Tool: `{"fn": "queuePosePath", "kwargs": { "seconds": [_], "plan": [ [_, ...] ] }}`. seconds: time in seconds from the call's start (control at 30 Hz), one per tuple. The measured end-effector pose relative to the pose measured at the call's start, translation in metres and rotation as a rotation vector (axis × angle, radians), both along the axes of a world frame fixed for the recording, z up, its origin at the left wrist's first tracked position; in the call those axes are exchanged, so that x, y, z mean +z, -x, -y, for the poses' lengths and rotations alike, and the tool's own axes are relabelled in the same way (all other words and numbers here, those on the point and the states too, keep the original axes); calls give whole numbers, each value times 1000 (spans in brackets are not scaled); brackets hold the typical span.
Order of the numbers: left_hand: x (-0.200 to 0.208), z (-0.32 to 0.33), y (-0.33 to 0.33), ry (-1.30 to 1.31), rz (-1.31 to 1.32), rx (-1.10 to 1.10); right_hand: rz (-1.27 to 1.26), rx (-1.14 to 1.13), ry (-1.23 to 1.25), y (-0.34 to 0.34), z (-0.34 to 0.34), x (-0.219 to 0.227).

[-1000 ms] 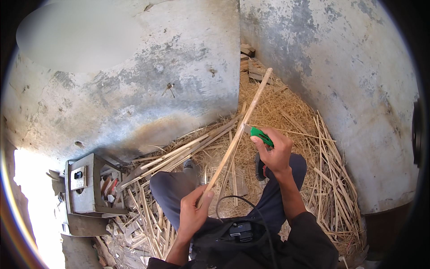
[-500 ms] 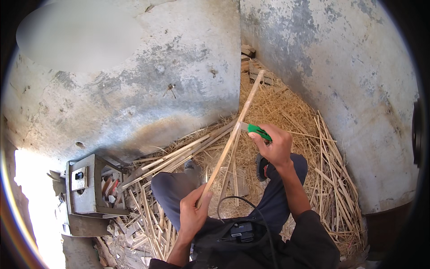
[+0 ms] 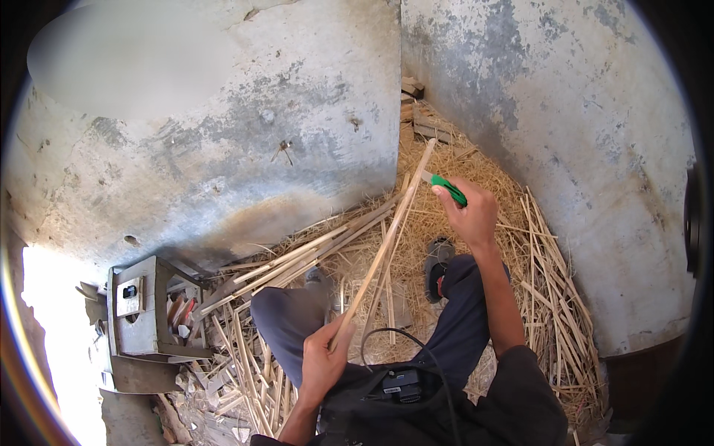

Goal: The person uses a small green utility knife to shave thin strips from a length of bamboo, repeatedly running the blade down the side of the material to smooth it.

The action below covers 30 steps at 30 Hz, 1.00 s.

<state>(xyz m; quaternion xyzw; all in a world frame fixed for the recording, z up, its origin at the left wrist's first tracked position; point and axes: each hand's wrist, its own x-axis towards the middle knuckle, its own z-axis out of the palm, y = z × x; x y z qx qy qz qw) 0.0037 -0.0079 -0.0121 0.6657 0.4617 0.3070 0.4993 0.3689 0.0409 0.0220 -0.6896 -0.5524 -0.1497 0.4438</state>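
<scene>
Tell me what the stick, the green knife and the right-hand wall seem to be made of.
Stick: probably wood or bamboo, unpainted, going by its pale tan colour.
Knife: likely a plastic handle, evenly bright green; its thin greyish blade looks like metal.
Wall: perhaps plaster, with grey patches where the pale coat seems worn.

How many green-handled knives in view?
1, in the right hand: the green-handled knife, blade near the far end of the stick. Others may be hidden in the shavings.
</scene>
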Motion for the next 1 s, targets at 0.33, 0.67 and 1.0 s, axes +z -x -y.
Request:
{"fn": "queuePosePath", "kwargs": {
  "seconds": [0.33, 0.67, 1.0],
  "plan": [
    [-22, -4, 21, -48, -69, 31, -258, -311, 128, -70, -21, 7],
    [-21, -27, 21, -61, -28, 57, -154, -229, 162, -65, 5, -6],
    [10, -29, -5, 165, 162, -80, -217, 365, 75, 74, 41, -8]
  ]
}}
